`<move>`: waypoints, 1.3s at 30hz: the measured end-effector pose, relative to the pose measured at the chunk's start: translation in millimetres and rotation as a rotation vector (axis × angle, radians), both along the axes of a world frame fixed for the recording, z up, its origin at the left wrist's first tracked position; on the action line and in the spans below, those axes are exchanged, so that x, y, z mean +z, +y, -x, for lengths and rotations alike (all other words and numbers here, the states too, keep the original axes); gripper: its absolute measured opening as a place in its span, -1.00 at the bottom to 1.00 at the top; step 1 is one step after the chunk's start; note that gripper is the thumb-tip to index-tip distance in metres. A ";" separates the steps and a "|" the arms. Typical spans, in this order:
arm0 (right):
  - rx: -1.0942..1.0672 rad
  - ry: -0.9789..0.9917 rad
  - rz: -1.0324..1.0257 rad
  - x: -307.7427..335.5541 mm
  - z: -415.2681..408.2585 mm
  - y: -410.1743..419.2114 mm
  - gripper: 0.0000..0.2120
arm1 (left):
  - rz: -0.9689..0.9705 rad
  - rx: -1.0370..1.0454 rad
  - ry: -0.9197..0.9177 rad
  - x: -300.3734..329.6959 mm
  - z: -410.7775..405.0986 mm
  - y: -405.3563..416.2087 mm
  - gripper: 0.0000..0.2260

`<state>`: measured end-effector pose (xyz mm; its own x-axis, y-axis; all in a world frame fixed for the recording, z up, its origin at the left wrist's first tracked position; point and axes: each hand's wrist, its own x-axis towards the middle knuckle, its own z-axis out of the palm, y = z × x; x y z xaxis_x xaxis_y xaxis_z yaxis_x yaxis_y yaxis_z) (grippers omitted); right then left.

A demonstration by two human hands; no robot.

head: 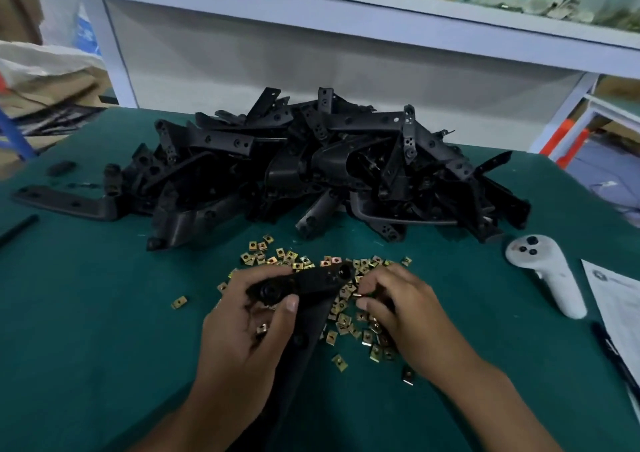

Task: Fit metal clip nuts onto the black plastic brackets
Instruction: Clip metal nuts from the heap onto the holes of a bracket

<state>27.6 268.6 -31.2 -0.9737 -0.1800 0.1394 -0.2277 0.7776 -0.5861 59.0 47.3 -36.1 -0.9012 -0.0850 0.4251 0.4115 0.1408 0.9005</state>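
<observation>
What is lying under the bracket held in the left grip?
Loose clip nuts on the green mat show past the bracket. Whatever lies directly beneath it and the left grip is covered.

We see a table with a big pile of brackets on its far half. One more bracket lies flat to the left of the pile, touching it. In front of the pile, near the middle of the table, lots of little clip nuts lie spread out. Above the nuts, the left hand holds a bracket. The right hand is just beside it, on the right, over the nuts. A controller lies to the right of the nuts. A sheet of paper lies farther right, at the table's edge, with a pen on its left side. Behind the table stands a shelf.
</observation>
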 end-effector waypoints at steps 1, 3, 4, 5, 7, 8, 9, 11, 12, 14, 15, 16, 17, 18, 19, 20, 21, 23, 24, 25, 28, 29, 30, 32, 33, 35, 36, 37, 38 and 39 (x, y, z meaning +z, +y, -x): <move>0.002 0.010 -0.003 1.4 0.3 0.1 -0.88 | -0.008 -0.004 -0.004 -0.8 0.4 0.0 -0.81; -0.008 0.032 0.032 4.0 -0.2 0.3 -0.86 | -0.025 -0.016 -0.013 -0.6 0.8 0.3 -0.84; -0.016 0.031 0.068 5.2 -0.7 0.8 -0.85 | -0.043 -0.023 -0.019 0.0 0.9 0.6 -0.85; -0.019 0.019 0.110 7.1 -1.5 1.2 -0.86 | -0.057 -0.026 -0.025 0.4 1.4 0.9 -0.86; -0.013 -0.053 0.235 10.4 -2.9 2.1 -0.92 | -0.060 -0.033 -0.023 0.9 1.8 1.3 -0.85; -0.010 -0.110 0.332 12.0 -3.7 1.9 -0.95 | -0.064 -0.046 -0.023 0.6 1.8 1.4 -0.86; -0.004 -0.171 0.442 13.7 -4.4 1.1 -0.96 | -0.072 -0.062 -0.026 0.5 1.7 1.4 -0.87; 0.028 -0.285 0.640 15.9 -5.7 -1.5 -0.90 | -0.065 -0.067 -0.033 0.3 1.2 1.1 -0.86; 0.049 -0.336 0.726 15.9 -6.6 -3.3 -0.84 | -0.054 -0.059 -0.035 -0.1 0.9 1.1 -0.85; 0.060 -0.413 0.880 15.3 -7.4 -6.9 -0.78 | -0.045 -0.059 -0.041 -0.5 0.9 1.5 -0.85; 0.052 -0.436 0.949 15.2 -7.5 -8.6 -0.79 | -0.040 -0.061 -0.037 0.2 1.0 1.7 -0.84; 0.039 -0.453 1.014 15.2 -7.2 -9.6 -0.81 | -0.033 -0.063 -0.026 0.6 0.9 2.1 -0.82; 0.029 -0.465 1.070 15.6 -6.6 -10.1 -0.82 | -0.025 -0.062 -0.019 0.5 0.6 2.2 -0.80; 0.021 -0.473 1.115 16.2 -6.0 -10.3 -0.81 | -0.017 -0.063 -0.016 0.1 0.5 2.4 -0.79; 0.016 -0.481 1.147 16.9 -5.3 -10.5 -0.79 | -0.012 -0.063 -0.015 0.6 0.3 2.5 -0.79; 0.010 -0.486 1.168 17.6 -4.8 -10.3 -0.79 | -0.012 -0.066 -0.016 0.4 0.5 2.6 -0.79; 0.003 -0.492 1.183 18.1 -4.3 -10.1 -0.80 | -0.015 -0.065 -0.022 0.1 0.7 2.4 -0.79; -0.015 -0.505 1.208 18.4 -3.7 -9.5 -0.82 | -0.041 -0.072 -0.035 0.2 1.4 2.4 -0.79; -0.020 -0.510 1.221 18.4 -3.6 -9.1 -0.83 | -0.072 -0.085 -0.043 -0.6 1.6 1.7 -0.81; -0.022 -0.515 1.233 18.1 -3.6 -8.9 -0.83 | -0.107 -0.100 -0.055 -0.8 1.7 0.9 -0.82; 0.024 -0.506 1.213 17.9 -4.5 -8.3 -0.85 | -0.136 -0.136 -0.053 -0.8 2.3 -1.6 -0.87; 0.043 -0.495 1.189 18.0 -4.9 -8.6 -0.85 | -0.103 -0.143 -0.042 -0.5 2.7 -2.1 -0.91; 0.055 -0.484 1.161 18.4 -5.7 -9.1 -0.85 | -0.058 -0.149 -0.030 -0.7 2.8 -2.0 -0.91; 0.061 -0.461 1.092 19.1 -8.1 -11.1 -0.82 | 0.024 -0.159 -0.020 -0.9 2.4 -1.4 -0.86; 0.065 -0.448 1.051 19.5 -9.5 -12.8 -0.79 | 0.052 -0.168 -0.022 -0.7 1.8 -0.7 -0.86; 0.076 -0.404 0.975 20.2 -12.8 -17.3 -0.77 | 0.105 -0.190 -0.030 -1.1 -0.3 -0.7 -0.90; 0.078 -0.375 0.944 20.5 -14.8 -19.7 -0.79 | 0.138 -0.196 -0.033 -1.6 -1.6 -0.4 -0.95; 0.081 -0.354 0.923 21.1 -16.6 -22.5 -0.80 | 0.171 -0.198 -0.044 -2.1 -3.0 -0.1 -0.95; 0.087 -0.345 0.912 21.7 -18.4 -24.7 -0.81 | 0.195 -0.196 -0.061 -2.6 -4.4 0.6 -0.87; 0.093 -0.343 0.906 22.1 -19.9 -26.4 -0.82 | 0.205 -0.196 -0.082 -2.4 -5.7 1.0 -0.79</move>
<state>47.6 242.2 -9.2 -0.9746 -0.2225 -0.0252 0.0288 -0.0129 -0.9995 64.7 48.3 -38.5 -0.9239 0.1739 0.3407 0.3759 0.2480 0.8928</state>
